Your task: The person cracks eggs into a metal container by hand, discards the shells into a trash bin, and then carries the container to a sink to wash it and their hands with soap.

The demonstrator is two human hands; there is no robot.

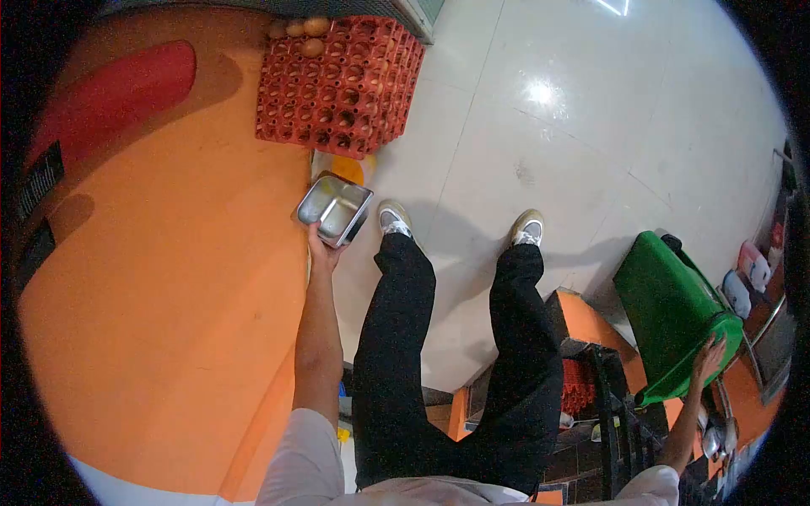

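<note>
My left hand (325,249) grips the near rim of a small rectangular steel pan (336,209), tilted so its inside shows; it looks empty apart from reflections. Over at the right, my right hand (710,356) lies on the rim of a green plastic bin (675,312), its fingers spread against the edge. Beyond the pan stands a stack of red egg trays (337,93), with a few brown eggs (315,35) on its far left corner.
An orange wall (169,295) fills the left side, with a red shape (126,97) on it. Pale floor tiles (540,143) lie ahead. A black rack (607,396) and a red basket (577,388) stand near my right leg. Metal utensils (715,440) are at the lower right.
</note>
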